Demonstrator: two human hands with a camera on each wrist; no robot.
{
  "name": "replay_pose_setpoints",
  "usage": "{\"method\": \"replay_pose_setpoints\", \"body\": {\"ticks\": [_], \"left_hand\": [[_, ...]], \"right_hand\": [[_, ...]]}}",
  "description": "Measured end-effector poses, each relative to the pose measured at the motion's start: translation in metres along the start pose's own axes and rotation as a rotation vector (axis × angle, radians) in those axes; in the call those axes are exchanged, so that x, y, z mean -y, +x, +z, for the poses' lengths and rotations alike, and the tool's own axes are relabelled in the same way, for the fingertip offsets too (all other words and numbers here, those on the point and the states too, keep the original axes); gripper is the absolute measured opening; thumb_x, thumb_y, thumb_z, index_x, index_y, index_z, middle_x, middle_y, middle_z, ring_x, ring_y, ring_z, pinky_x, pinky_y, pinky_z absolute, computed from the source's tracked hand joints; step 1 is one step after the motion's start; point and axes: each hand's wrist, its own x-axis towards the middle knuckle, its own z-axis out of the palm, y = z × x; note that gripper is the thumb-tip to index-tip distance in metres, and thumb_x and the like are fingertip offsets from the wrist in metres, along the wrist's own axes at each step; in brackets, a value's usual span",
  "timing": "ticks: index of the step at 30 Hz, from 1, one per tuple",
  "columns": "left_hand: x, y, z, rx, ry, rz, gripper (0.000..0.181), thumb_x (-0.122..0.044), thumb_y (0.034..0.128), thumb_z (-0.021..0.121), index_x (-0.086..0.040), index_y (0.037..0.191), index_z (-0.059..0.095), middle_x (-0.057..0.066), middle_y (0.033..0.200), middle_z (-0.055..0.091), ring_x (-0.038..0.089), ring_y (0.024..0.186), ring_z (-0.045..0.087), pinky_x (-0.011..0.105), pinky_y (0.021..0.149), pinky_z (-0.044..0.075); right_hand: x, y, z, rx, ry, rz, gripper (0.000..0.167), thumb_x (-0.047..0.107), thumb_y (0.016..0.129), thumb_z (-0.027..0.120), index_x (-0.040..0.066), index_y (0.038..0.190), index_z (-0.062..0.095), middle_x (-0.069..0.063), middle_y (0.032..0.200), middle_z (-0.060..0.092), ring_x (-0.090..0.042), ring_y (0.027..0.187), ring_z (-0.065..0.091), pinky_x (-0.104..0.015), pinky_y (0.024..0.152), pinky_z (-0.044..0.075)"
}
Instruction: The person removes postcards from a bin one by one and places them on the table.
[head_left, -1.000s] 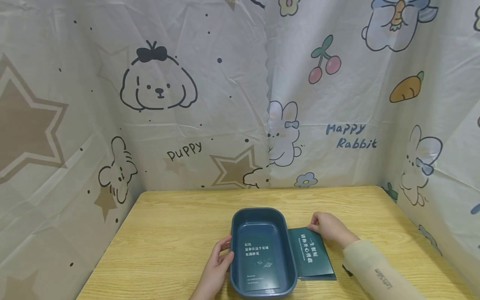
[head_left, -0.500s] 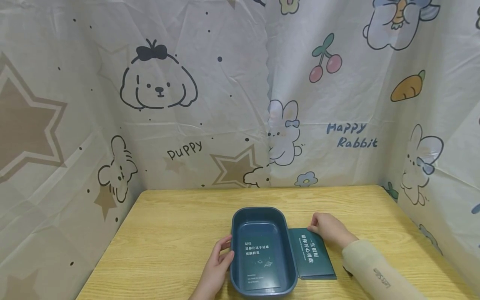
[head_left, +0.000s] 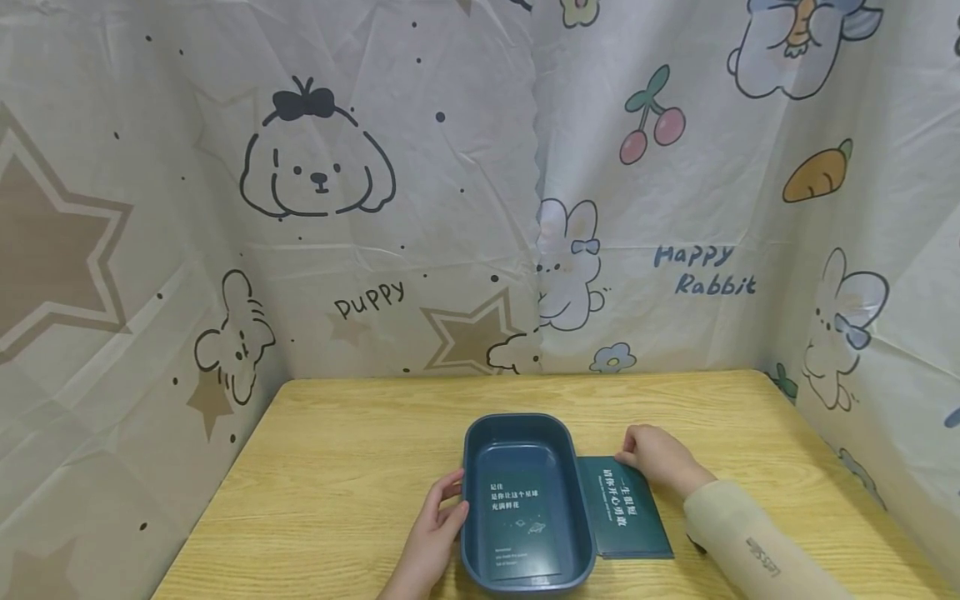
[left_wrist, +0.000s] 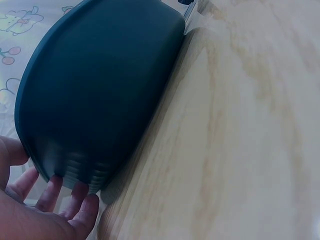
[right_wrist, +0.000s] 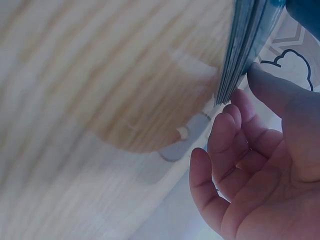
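Observation:
A dark blue rectangular plastic basin [head_left: 517, 427] stands on the table, with one green booklet [head_left: 525, 537] with white lettering lying flat in it. Against its left outer wall rests my left hand [head_left: 429, 533]; in the left wrist view the thumb and fingertips touch the outside of the basin [left_wrist: 100, 85]. To the basin's right lies a stack of similar green booklets [head_left: 633, 517], partly hidden by the rim. My right hand [head_left: 662, 457] pinches its far edge, thumb on top; the right wrist view shows several layers in the booklet stack [right_wrist: 245, 50].
The wood-patterned table [head_left: 352, 450] extends left, right and behind the basin. Cartoon-printed cloth [head_left: 420, 208] hangs at the back and both sides. A small dark object [head_left: 696, 543] shows partly beneath the right sleeve [head_left: 757, 542].
The top booklet of the stack, slightly askew a second ago, now lies more in line with those beneath. Both hands and the basin keep their places.

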Motion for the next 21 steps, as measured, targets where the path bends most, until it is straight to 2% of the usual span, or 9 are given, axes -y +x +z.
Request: {"method": "replay_pose_setpoints", "body": {"ticks": [14, 21], "left_hand": [[-0.001, 0.001, 0.000, 0.002, 0.010, -0.008, 0.050, -0.022, 0.1097, 0.049, -0.012, 0.157, 0.037, 0.023, 0.150, 0.043, 0.040, 0.132, 0.055, 0.049, 0.103, 0.054], [0.000, 0.001, 0.000, 0.004, 0.004, 0.001, 0.050, -0.020, 0.1096, 0.049, -0.011, 0.157, 0.037, 0.024, 0.149, 0.043, 0.041, 0.132, 0.056, 0.050, 0.104, 0.054]], "right_hand": [[0.002, -0.003, -0.002, -0.016, -0.027, -0.014, 0.018, 0.022, 0.096, 0.074, 0.010, 0.086, 0.065, 0.000, 0.076, 0.058, -0.016, 0.071, 0.053, -0.031, 0.064, 0.047], [0.014, -0.007, -0.012, -0.111, -0.050, -0.038, 0.016, 0.020, 0.097, 0.073, 0.009, 0.089, 0.066, -0.002, 0.078, 0.058, -0.017, 0.070, 0.052, -0.031, 0.062, 0.045]]}}
